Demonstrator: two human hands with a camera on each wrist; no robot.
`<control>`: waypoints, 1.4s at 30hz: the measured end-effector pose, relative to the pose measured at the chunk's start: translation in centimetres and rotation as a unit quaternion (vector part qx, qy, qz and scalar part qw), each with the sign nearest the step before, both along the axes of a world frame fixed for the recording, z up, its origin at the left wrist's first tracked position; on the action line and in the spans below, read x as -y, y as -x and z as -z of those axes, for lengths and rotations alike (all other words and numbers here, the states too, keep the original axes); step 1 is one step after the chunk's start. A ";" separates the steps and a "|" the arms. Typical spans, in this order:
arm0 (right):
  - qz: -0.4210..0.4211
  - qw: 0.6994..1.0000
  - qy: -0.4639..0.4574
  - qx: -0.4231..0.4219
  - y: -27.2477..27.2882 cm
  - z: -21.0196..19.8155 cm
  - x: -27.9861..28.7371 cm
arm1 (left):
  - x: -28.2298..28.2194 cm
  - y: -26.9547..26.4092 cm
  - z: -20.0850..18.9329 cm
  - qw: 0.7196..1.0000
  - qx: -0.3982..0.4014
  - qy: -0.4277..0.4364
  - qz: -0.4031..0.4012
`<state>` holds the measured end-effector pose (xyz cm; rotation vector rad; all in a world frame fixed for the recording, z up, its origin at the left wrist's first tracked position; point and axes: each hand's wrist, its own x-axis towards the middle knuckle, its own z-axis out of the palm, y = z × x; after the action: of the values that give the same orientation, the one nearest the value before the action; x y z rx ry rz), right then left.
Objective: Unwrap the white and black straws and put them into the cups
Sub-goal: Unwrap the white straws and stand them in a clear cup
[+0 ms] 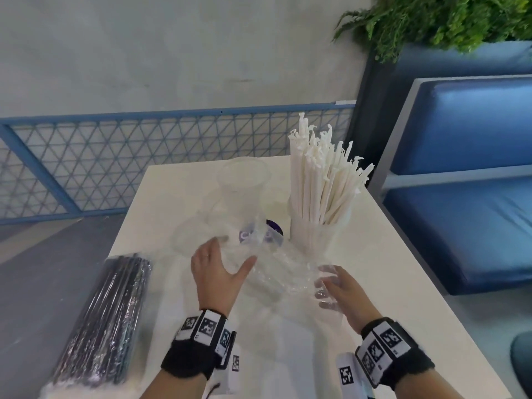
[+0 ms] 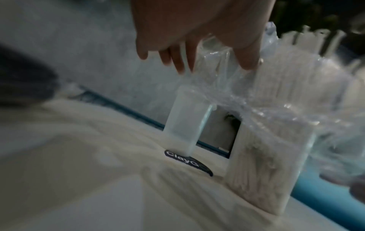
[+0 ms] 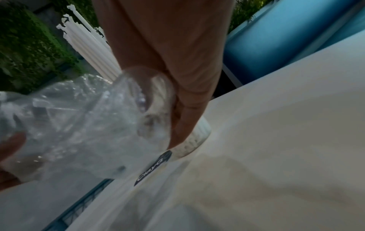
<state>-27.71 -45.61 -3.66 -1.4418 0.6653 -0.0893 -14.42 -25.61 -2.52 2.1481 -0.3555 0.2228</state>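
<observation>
Several white straws (image 1: 319, 180) stand in a clear cup (image 1: 313, 237) at the table's far right. Empty clear cups (image 1: 243, 180) stand left of it. A wrapped pack of black straws (image 1: 109, 321) lies at the table's left edge. A crumpled clear plastic wrapper (image 1: 279, 272) stretches between my hands. My left hand (image 1: 237, 250) has its fingers spread and its thumb touches the wrapper (image 2: 276, 93). My right hand (image 1: 328, 286) grips the wrapper's other end, with the film (image 3: 79, 125) bunched round its curled fingers (image 3: 183, 121).
A dark round label (image 1: 273, 226) lies on the white table (image 1: 388, 283) between the cups. A blue bench (image 1: 460, 226) stands close on the right, with a plant (image 1: 431, 21) above it. A blue mesh railing (image 1: 144, 145) runs behind the table.
</observation>
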 end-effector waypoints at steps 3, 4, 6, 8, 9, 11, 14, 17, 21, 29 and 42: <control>-0.027 1.000 0.011 -0.011 0.4 -0.2 0.3 | 0.4 0.2 -0.1 0.999 0.024 -0.041 -0.018; -0.030 0.999 0.017 -0.015 0.5 -0.4 0.4 | 0.6 0.2 -0.4 0.996 0.069 -0.041 -0.043; -0.028 0.999 0.028 -0.023 0.6 -0.4 0.8 | 0.8 0.3 -0.7 0.984 0.165 -0.037 -0.054; -0.027 0.998 0.041 -0.032 0.6 -0.2 1.2 | 1.2 0.3 -0.8 0.968 0.240 -0.062 -0.040; -0.028 0.998 0.047 -0.036 0.7 -0.2 1.5 | 1.4 0.3 -0.7 0.963 0.254 -0.084 -0.027; -0.028 0.997 0.055 -0.040 0.6 0.0 1.8 | 1.7 0.2 -0.6 0.962 0.231 -0.148 0.006; -0.034 0.997 0.061 -0.041 0.5 0.1 1.9 | 2.3 0.4 -0.8 0.972 0.147 -0.181 0.029; -0.024 0.997 0.063 -0.034 0.4 0.3 2.3 | 2.7 0.0 -1.1 0.992 0.006 -0.117 0.047; 0.085 0.988 0.119 -0.042 0.8 0.8 4.6 | 1.3 -1.1 0.8 0.993 -0.113 -0.001 -0.020; 0.034 0.847 0.530 0.007 0.6 -1.5 3.0 | 1.1 0.1 3.9 0.975 -0.207 0.069 0.036; -0.401 0.714 0.451 -0.355 1.2 5.5 0.5 | 1.3 -0.6 5.6 0.962 -0.203 -0.182 0.016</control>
<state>-28.86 -46.10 -9.11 -2.6681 0.5383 1.0172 -13.81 -26.91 -8.15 2.4744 -0.2009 -0.3251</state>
